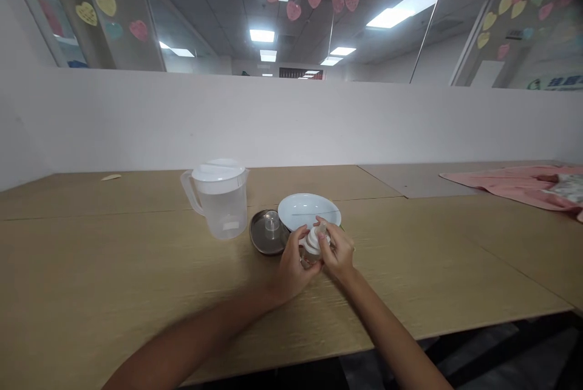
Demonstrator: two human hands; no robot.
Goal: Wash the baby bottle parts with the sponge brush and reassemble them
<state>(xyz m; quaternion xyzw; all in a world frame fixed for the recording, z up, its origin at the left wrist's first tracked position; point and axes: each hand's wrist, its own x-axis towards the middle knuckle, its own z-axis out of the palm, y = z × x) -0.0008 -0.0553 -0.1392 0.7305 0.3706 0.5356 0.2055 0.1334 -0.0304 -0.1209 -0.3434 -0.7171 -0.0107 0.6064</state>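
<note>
A small baby bottle [312,240] with a white collar and a pale, see-through teat is held above the table in front of the bowl. Wrapped around its clear body is my left hand [295,265], closed on it from the left. My right hand [337,249] grips the top from the right, its fingers at the collar and teat. Just behind my hands lies a white oval bowl [303,203], partly covered by them. Left of the bowl, a clear dome-shaped cap [272,225] stands on a dark metal dish [263,243].
A lidded translucent pitcher [224,208] stands left of the dish, handle to the left. A pink cloth [496,181] lies at the far right. A small flat pale piece [111,177] rests at the back left. A white wall [291,119] bounds the wooden table [136,274].
</note>
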